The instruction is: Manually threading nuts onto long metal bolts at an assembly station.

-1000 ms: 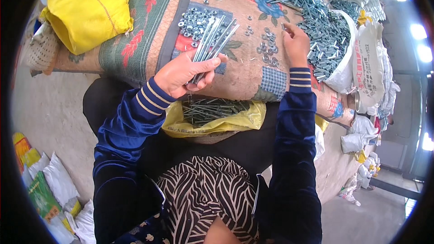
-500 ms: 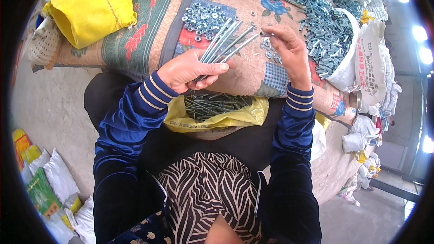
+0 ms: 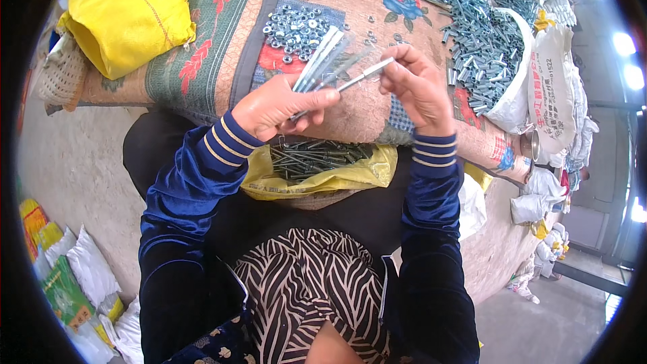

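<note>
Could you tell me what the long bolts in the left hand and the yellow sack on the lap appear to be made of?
The long bolts fanned in the left hand look like zinc-plated steel: pale silvery-blue with bright glints. The yellow sack seems woven plastic, judging by its stiff, slightly shiny folds; the weave itself is too fine to confirm.

Silvery bolts (image 3: 330, 61) lie over a tan floral cloth (image 3: 222, 61) with red and green, beside a yellow bag (image 3: 128, 7), blue gold-striped sleeves (image 3: 195, 168) and a black-and-white leaf-patterned skirt (image 3: 317, 296).
</note>
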Tool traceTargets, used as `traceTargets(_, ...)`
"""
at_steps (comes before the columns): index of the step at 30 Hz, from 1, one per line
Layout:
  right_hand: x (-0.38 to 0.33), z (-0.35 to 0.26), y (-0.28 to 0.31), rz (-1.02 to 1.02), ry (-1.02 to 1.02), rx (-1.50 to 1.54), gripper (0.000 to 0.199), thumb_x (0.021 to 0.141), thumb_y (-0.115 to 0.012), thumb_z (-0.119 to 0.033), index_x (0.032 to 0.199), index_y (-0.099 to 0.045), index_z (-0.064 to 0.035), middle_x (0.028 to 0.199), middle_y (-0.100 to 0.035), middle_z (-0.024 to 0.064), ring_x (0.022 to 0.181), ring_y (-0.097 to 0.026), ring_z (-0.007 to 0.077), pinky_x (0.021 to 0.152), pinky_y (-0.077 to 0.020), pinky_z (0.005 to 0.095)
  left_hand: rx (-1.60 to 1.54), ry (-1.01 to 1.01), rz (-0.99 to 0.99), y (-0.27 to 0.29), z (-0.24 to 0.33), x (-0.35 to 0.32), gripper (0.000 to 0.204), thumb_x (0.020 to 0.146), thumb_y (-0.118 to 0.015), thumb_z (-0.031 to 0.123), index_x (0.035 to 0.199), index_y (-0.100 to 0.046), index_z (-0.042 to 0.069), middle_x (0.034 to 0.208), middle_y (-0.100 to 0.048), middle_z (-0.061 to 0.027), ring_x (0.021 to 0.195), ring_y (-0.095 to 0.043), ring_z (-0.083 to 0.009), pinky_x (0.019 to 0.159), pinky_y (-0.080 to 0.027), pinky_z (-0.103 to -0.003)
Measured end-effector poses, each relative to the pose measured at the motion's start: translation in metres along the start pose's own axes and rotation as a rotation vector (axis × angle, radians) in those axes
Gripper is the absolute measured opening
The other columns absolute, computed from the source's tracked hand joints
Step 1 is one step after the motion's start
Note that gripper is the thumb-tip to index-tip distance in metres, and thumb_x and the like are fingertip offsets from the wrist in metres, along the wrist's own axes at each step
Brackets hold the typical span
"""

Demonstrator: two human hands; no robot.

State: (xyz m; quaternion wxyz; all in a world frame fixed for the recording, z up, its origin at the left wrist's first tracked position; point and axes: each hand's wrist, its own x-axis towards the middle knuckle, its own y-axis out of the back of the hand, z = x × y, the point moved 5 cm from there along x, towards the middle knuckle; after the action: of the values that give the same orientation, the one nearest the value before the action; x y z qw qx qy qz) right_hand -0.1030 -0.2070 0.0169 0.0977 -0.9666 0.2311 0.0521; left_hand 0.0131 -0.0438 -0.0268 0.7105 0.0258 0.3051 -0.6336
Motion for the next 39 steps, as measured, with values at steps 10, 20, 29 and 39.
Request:
traceTargets(10, 0.022, 0.001, 0.002, 0.307, 0.078, -0.454, 0.019, 0.08, -0.069, -0.014, 0.095, -0.068, -0.001, 0.071, -0.061, -0.0003, 0.067, -0.055, 0.0052, 0.06, -0.045, 0.0205, -0.256, -0.141, 0.129, 0.02, 0.001, -0.014, 0.024, 0.09, -0.063, 0.023, 0.103, -0.058, 0.004, 0.076, -0.059, -0.0012, 0.054, -0.052, -0.0038, 0.038, -0.03, -0.012)
traceTargets(20, 0.051, 0.008, 0.063, 0.562, 0.429, -1.578, 0.014, 0.074, -0.067, -0.014, 0.086, -0.07, -0.0088, 0.08, -0.066, 0.0139, 0.071, -0.062, 0.0293, 0.066, -0.0489, 0.0359, -0.357, -0.228, 0.167, 0.027, 0.012, -0.009, 0.021, 0.091, -0.06, 0.023, 0.102, -0.058, 0.005, 0.079, -0.058, -0.001, 0.058, -0.051, -0.0027, 0.039, -0.03, -0.012)
traceTargets(29, 0.07, 0.025, 0.041, 0.469, 0.507, -1.382, 0.015, 0.076, -0.064, -0.012, 0.088, -0.063, -0.004, 0.082, -0.062, 0.0156, 0.076, -0.059, 0.0336, 0.07, -0.047, 0.0412, -0.359, -0.206, 0.204, 0.024, 0.022, -0.014, 0.02, 0.09, -0.061, 0.023, 0.102, -0.058, 0.008, 0.079, -0.058, -0.0005, 0.056, -0.049, -0.0039, 0.042, -0.031, -0.014)
traceTargets(39, 0.036, -0.006, 0.007, 0.335, 0.188, -0.184, 0.009, 0.087, -0.063, -0.006, 0.093, -0.062, 0.0006, 0.089, -0.067, 0.0097, 0.073, -0.065, 0.0131, 0.062, -0.0533, 0.023, -0.291, -0.213, 0.12, 0.018, 0.01, -0.019, 0.019, 0.085, -0.066, 0.019, 0.099, -0.06, 0.007, 0.076, -0.062, -0.0018, 0.055, -0.053, -0.0052, 0.042, -0.031, -0.014)
